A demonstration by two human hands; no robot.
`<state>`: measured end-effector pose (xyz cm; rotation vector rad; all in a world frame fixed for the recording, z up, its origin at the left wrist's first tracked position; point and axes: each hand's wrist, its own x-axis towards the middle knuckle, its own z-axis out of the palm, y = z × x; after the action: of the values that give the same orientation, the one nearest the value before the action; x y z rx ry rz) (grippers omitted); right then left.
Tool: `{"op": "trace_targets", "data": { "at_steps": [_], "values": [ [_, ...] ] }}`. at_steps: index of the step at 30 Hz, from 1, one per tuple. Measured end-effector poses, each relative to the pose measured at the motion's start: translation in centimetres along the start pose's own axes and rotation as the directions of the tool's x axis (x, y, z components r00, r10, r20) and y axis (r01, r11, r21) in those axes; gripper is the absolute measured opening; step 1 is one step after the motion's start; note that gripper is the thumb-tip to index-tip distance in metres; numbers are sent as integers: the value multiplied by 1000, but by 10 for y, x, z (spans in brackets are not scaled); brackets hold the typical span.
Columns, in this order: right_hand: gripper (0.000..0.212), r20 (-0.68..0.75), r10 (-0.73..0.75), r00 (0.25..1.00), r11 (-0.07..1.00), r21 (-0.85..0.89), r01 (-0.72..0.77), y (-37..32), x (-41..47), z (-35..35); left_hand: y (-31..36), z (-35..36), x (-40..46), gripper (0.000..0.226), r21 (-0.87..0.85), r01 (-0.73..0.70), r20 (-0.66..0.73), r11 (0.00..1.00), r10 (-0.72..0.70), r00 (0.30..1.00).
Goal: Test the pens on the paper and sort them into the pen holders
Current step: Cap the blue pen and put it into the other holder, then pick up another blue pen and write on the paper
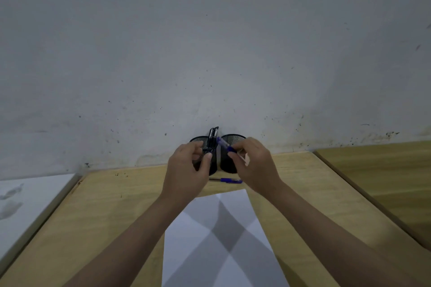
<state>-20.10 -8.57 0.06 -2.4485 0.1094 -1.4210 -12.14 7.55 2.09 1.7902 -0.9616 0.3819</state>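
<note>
Two black mesh pen holders stand against the wall: the left holder [198, 141] with black pens [213, 134] sticking up from it, and the right holder [234, 138]. My right hand [254, 165] grips a blue pen [223, 143] tilted up to the left, in front of the holders. My left hand [186, 170] pinches a black pen [208, 150] at the left holder's front. Another blue pen [227, 180] lies flat on the table just before the holders. A white sheet of paper [219, 240] lies in the middle, nearer to me.
The wooden table [105, 216] ends at a grey wall [210, 53] behind the holders. A white surface [25, 202] adjoins on the left and a second wooden tabletop [384, 175] on the right.
</note>
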Motion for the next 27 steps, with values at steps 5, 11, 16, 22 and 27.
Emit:
{"op": "trace_targets", "data": {
  "at_steps": [5, 11, 16, 22, 27],
  "values": [
    [10, -164, 217, 962, 966, 178, -187, 20, 33, -10, -15, 34, 23, 25, 56, -37, 38, 998, 35, 999],
    [55, -182, 315, 931, 923, 289, -256, 47, 70, -2, -43, 85, 52, 32, 165, -64, 169, 984, 36, 985],
    [49, -82, 330, 940, 930, 199, -309, 77, 77, 22, -66, 110, 56, 44, 314, -95, 207, 945, 30, 978],
    [46, 165, 418, 893, 902, 47, -430, 100, 55, 46, -80, 121, 50, 46, 381, -126, 140, 916, 77, 987],
    [50, 123, 443, 888, 893, 20, -449, 108, 44, 46, -79, 122, 50, 41, 388, -128, 140, 913, 78, 987]
  ]
}}
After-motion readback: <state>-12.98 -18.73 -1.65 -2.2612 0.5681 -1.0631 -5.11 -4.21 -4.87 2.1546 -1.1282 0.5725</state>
